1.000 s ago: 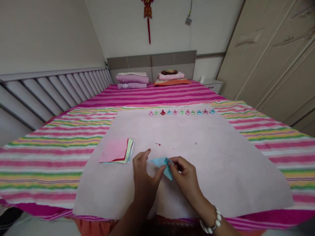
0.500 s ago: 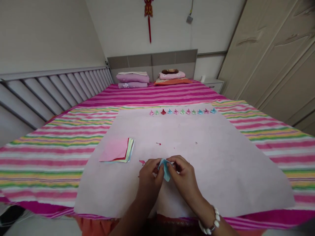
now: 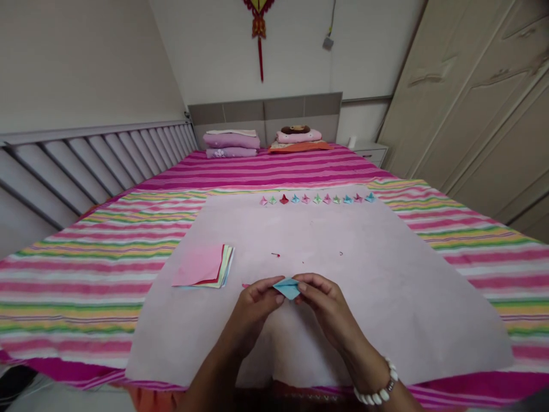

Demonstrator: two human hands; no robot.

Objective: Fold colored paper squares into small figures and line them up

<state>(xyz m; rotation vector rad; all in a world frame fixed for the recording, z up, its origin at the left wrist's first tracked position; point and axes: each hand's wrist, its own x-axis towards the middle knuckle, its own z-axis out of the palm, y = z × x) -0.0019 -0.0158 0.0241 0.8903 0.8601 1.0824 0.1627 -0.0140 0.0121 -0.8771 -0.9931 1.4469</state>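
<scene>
Between my two hands is a small folded blue paper [image 3: 287, 288], diamond-shaped with a crease across its upper part. My left hand [image 3: 257, 303] pinches its left corner between thumb and fingers. The right corner is gripped by my right hand [image 3: 322, 297], which has a white bead bracelet at its wrist. Both hands hold the paper just above a large pale sheet [image 3: 386, 297]. Behind my left fingers, a bit of pink [image 3: 246, 285] shows, mostly hidden.
A stack of coloured paper squares [image 3: 201, 266] lies left of my hands. Along the sheet's far edge runs a row of several small folded paper pieces [image 3: 317, 199]. A tiny red-tipped item [image 3: 275, 254] and a small dark curl [image 3: 341, 253] lie ahead. Striped bedding [image 3: 94, 274] surrounds the sheet.
The blue paper has turned from a bunched, downward-hanging shape to a flatter, wider diamond. My hands have moved slightly apart, to its left and right corners. The view has tilted up a little.
</scene>
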